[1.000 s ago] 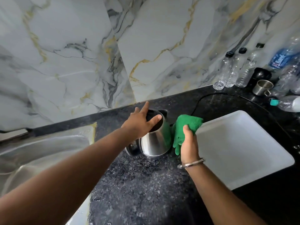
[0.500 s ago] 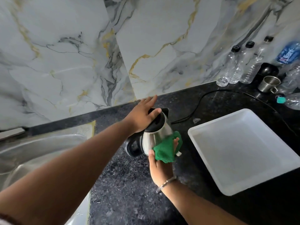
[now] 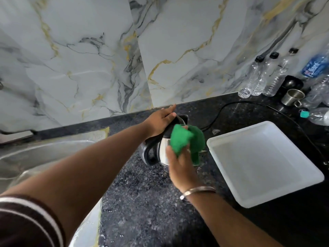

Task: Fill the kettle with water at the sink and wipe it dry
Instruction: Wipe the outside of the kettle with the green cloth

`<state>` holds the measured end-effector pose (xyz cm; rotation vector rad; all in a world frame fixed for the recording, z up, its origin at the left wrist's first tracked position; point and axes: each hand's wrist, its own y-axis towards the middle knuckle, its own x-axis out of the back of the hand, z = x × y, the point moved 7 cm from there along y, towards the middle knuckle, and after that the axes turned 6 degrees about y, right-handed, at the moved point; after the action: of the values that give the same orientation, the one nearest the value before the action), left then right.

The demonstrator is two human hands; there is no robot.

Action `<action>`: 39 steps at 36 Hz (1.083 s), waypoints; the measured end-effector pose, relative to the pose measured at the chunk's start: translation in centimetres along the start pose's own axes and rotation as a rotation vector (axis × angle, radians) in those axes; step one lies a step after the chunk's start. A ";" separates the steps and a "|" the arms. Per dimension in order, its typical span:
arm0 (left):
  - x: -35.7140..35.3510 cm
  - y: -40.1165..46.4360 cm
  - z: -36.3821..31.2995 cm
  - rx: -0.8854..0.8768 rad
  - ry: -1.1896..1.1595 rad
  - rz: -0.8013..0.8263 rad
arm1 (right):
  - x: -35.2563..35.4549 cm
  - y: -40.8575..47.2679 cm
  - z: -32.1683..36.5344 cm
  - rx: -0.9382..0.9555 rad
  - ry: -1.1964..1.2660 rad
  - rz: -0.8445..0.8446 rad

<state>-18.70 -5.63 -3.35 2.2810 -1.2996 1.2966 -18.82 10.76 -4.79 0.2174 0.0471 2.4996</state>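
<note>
The steel kettle stands on the dark speckled counter, between the sink on the left and a white tray on the right. The kettle's black lid is down, so what is inside it cannot be seen. The left hand lies flat over the lid with fingers spread, pressing on the top. The right hand is closed around a bunched green cloth, which it holds against the kettle's side facing the tray. The tray holds nothing visible. At the back right, clear plastic bottles stand against the marble wall; whether they hold water cannot be told. A small steel cup stands near them, its inside in shadow. A black cord runs across the counter behind the kettle.
</note>
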 end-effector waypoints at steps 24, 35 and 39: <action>-0.2 -0.2 0.4 -0.018 -0.069 0.004 | -1.9 -5.0 -11.9 -0.305 -0.561 0.534; -0.5 -4.0 -1.4 -0.011 0.492 -0.207 | 13.6 2.0 -6.7 -0.511 0.715 -0.205; -0.9 -3.3 -1.4 0.005 0.516 -0.198 | 9.6 6.0 -5.2 -0.457 0.469 -0.101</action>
<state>-17.17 -2.39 -2.45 1.8361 -0.8710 1.6596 -30.80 11.67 -8.03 -0.5439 -0.3099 2.3326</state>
